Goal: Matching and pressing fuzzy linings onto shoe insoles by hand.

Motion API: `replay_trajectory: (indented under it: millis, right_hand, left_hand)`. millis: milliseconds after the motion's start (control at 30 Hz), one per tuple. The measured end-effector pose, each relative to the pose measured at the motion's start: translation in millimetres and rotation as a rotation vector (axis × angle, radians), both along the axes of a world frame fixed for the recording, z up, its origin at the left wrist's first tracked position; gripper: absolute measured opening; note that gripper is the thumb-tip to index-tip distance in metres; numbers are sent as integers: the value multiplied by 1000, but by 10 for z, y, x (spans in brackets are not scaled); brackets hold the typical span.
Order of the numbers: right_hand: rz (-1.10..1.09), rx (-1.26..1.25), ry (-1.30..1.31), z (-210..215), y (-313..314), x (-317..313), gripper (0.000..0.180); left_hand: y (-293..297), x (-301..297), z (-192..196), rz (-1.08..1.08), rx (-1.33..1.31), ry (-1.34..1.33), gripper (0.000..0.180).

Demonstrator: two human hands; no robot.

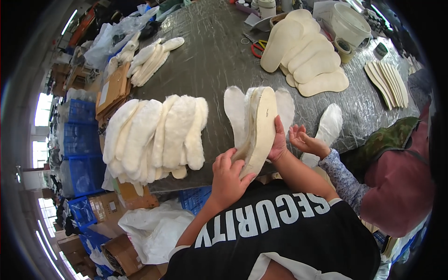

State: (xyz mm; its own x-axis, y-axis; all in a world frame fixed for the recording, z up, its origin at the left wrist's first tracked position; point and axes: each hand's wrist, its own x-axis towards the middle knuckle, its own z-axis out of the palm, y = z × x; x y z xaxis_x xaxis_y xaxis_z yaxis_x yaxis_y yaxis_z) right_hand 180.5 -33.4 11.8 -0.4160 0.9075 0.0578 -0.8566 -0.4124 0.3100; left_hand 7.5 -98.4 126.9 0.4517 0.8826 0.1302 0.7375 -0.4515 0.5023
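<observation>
A stack of cream-coloured shoe insoles (264, 123) stands upright between my two hands, its toe ends pointing away from me. My left hand (229, 173) closes on the near left side, thumb by the heel end. My right hand (279, 142) grips the right edge, with some fingers hidden behind the stack. Just behind it, a pale insole (234, 109) shows on the left and a fuzzy-edged one (285, 103) on the right. To the left, fluffy white insoles (144, 130) lie overlapped in a heap along the table edge.
At my right sits a co-worker, whose hand (308, 141) is raised near mine. Beyond lie plain insoles (317, 63), red-handled scissors (256, 49), a tape roll (344, 49) and a white bucket (350, 23). More fluffy insoles (151, 60) rest far left on the plastic-covered table (205, 51).
</observation>
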Motion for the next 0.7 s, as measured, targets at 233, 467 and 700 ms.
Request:
replay_trajectory:
  millis: [233, 467, 700]
  right_hand:
    - [-41, 65, -119, -31, 10, -54, 81]
    - [-135, 195, -138, -172, 40, -94, 61]
    - [-58, 107, 23, -133, 95, -154, 47]
  left_hand:
    - [-52, -19, -48, -6, 84, -10, 33]
    - [-64, 28, 6, -158, 306, 33, 25]
    - [-64, 1, -109, -128, 147, -175, 30]
